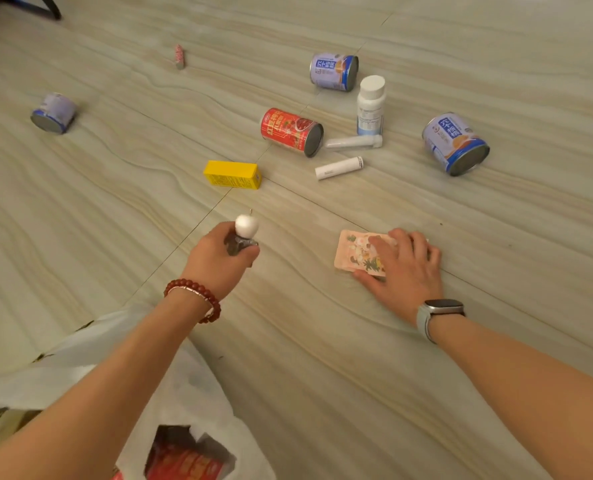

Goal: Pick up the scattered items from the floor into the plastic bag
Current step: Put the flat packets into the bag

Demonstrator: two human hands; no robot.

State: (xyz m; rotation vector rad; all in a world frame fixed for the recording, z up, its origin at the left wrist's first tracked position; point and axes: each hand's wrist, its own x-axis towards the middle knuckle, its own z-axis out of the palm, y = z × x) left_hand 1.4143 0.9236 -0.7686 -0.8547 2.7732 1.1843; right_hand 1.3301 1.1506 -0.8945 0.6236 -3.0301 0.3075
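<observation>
My left hand [220, 259] is shut on a small dark item topped with a white ball [246, 226], held just above the floor. My right hand [404, 266] lies flat on a pink patterned packet [352, 252] on the floor, fingers spread over it. The white plastic bag [184, 386] lies open at the lower left under my left forearm, with a red package [184, 459] inside. Scattered ahead lie a yellow box [232, 174], a red can [291, 131], two white tubes [338, 168], a white bottle [369, 105] and blue cans [456, 143].
Another blue can [333, 71] lies on its side further back, and a third one [53, 112] sits far left. A small red-white tube [179, 56] lies at the back. A dark furniture leg [50, 6] stands at the top left corner.
</observation>
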